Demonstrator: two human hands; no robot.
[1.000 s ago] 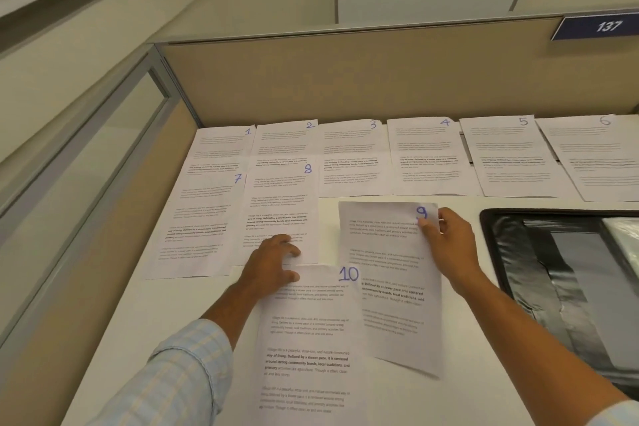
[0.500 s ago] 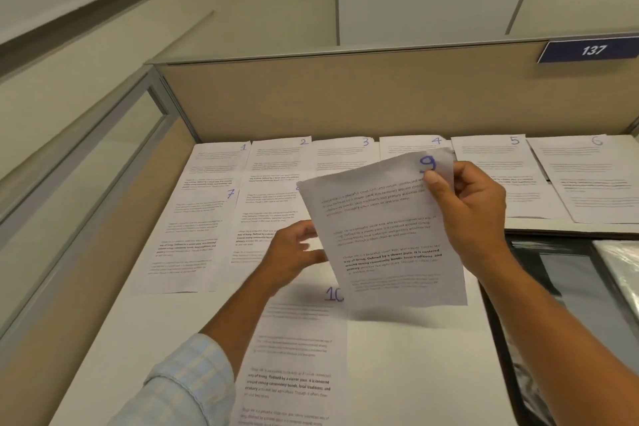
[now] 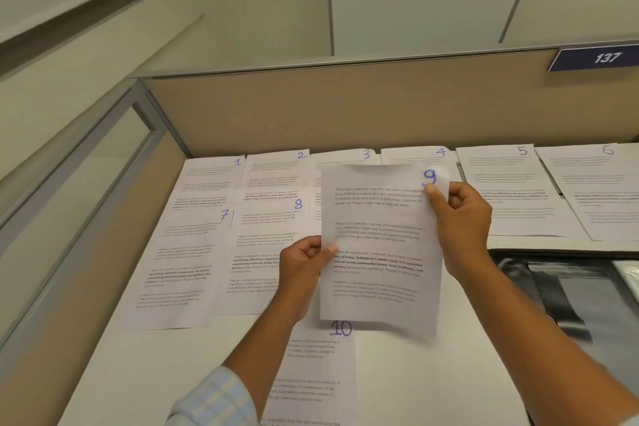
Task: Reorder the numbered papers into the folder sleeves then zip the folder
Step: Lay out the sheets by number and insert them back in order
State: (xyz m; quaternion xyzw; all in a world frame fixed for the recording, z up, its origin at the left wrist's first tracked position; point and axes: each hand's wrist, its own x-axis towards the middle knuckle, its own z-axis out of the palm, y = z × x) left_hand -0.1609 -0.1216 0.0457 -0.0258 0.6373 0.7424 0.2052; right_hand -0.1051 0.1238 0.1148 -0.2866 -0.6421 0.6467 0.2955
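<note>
Paper 9 point(image 3: 378, 245) is lifted off the desk and held upright between both hands. My left hand point(image 3: 302, 270) pinches its left edge at mid height. My right hand point(image 3: 460, 225) pinches its top right corner, thumb just under the blue 9. Paper 10 point(image 3: 318, 373) lies flat on the desk below it. Papers 1 point(image 3: 211, 173), 2 point(image 3: 276, 169), 3 point(image 3: 345, 157), 4 point(image 3: 415, 154), 5 point(image 3: 511, 190) and 6 point(image 3: 601, 190) lie in a row along the partition. Papers 7 point(image 3: 183, 252) and 8 point(image 3: 262, 245) lie in front of them. The open black folder point(image 3: 553, 290) lies at the right.
A beige partition point(image 3: 345, 107) closes the back of the white desk point(image 3: 432, 384), and a glass-panelled side wall point(image 3: 69, 201) closes the left. A blue plate reading 137 point(image 3: 598, 58) hangs on the partition's top right.
Paper 9 went from lying on the desk under my right hand to being raised and straightened upright. My left hand left paper 10 and took paper 9's left edge.
</note>
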